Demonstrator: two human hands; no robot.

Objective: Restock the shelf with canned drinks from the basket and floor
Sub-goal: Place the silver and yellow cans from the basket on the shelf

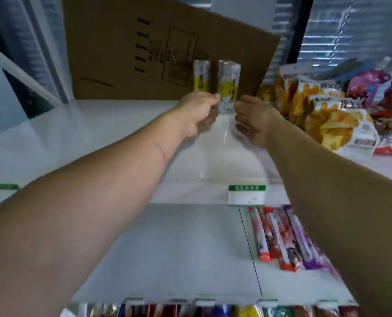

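Small shop: white shelf [99, 138] with price tag [246, 195] on its edge, snack bags [334, 120], stick snacks [281, 239], cardboard sheet [144, 42] behind

Bare forearms, no sleeves

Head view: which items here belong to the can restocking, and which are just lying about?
Job:
front can between left hand and right hand
back can
shelf

Lying about:
cardboard sheet
chip bags
snack sticks
price tag
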